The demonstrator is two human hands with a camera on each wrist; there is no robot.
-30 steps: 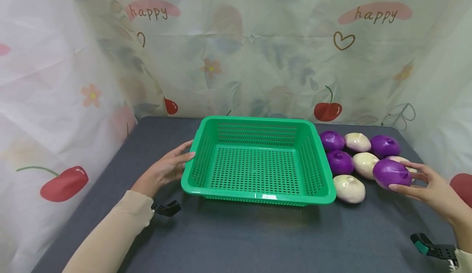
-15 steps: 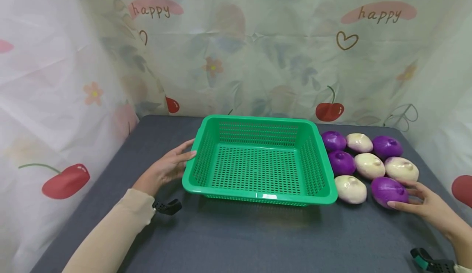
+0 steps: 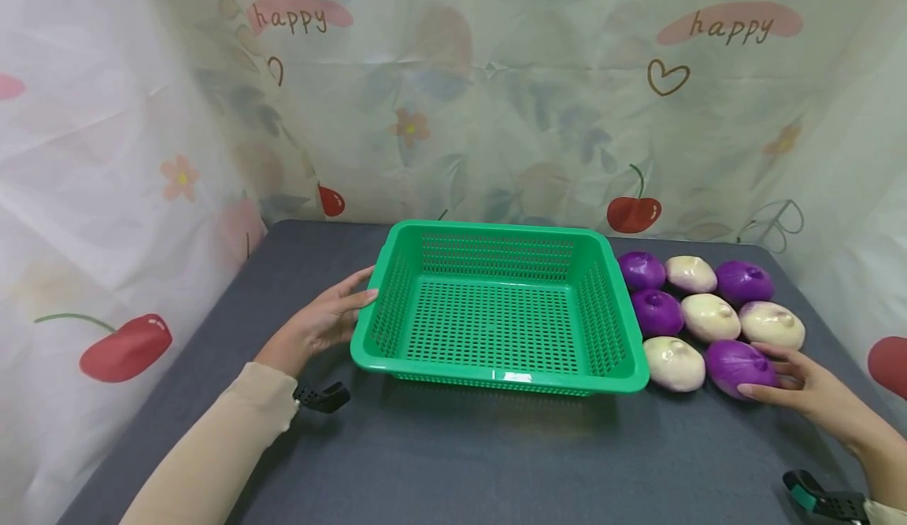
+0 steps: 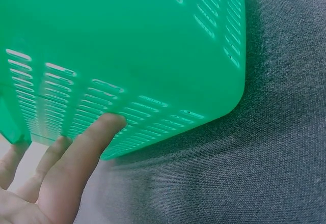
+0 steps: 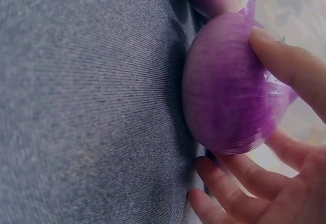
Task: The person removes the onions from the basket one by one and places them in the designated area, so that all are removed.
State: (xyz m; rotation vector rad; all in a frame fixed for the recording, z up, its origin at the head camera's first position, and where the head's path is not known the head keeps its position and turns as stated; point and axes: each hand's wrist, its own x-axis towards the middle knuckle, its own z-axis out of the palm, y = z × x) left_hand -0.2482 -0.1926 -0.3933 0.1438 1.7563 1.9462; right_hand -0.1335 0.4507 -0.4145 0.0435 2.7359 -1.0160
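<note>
On the table, a glossy purple onion [image 3: 741, 369] sits at the front right of a cluster of purple and whitish onions. My right hand [image 3: 808, 387] holds it, thumb on the near side and fingers round the right. The right wrist view shows its faint streaks and pointed tip, with the thumb [image 5: 285, 56] near that tip. A whitish onion [image 3: 675, 364] sits right beside it on the left. My left hand [image 3: 319, 324] rests against the left side of a green plastic basket [image 3: 499, 383], its straight fingers touching the slotted outer wall [image 4: 168, 66]. Nothing lies in the basket.
Behind the held onion stand several others, among them a whitish one [image 3: 772, 324] and a purple one [image 3: 655, 312] close to the basket's right side. Dark grey cloth covers the table [image 3: 496, 462]. A printed curtain [image 3: 489, 116] hangs behind and at both sides.
My right hand has brought the purple onion down towards the front of the cluster, then shifted it slightly left, beside the whitish one. My left hand and the basket keep their places.
</note>
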